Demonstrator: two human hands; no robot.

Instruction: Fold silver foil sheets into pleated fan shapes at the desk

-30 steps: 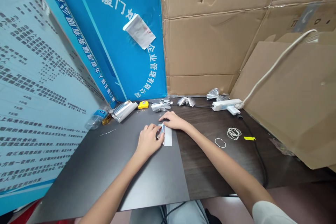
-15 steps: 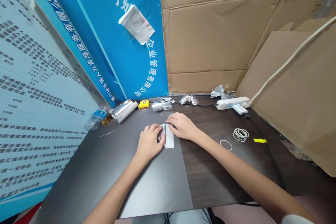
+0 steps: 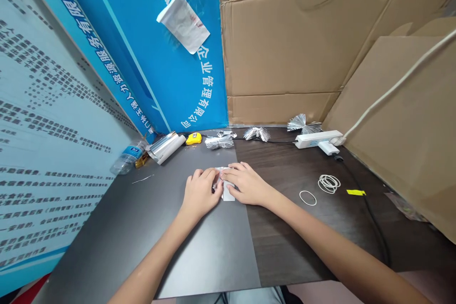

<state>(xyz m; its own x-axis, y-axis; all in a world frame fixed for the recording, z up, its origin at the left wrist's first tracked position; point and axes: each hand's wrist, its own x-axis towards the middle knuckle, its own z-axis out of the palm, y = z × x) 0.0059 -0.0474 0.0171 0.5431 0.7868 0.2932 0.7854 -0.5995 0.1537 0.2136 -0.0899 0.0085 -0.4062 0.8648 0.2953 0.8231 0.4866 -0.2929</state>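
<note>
A small folded sheet of shiny silver foil (image 3: 228, 195) lies on the grey part of the table, mostly covered by my fingers. My left hand (image 3: 200, 191) is at its left side, fingers curled and closed on the edge, thumb at the near side. From the right, my right hand (image 3: 246, 184) reaches over the same sheet, fingertips and thumb gripping it close to my left fingers. The fingertips of both hands almost meet, and the foil beneath them is hidden.
Along the back stand a plastic bottle (image 3: 128, 156), a foil roll (image 3: 166, 148), a yellow tape measure (image 3: 194, 138), tied silver foil bundles (image 3: 219, 142) and a white power strip (image 3: 317, 139). Rubber bands (image 3: 328, 184) and yellow tape (image 3: 356, 192) lie at right. A cardboard wall (image 3: 281, 47) closes the back.
My right hand has moved slightly left and nearer over the foil, covering more of it. My left hand stays at the left edge. The view has shifted a little.
</note>
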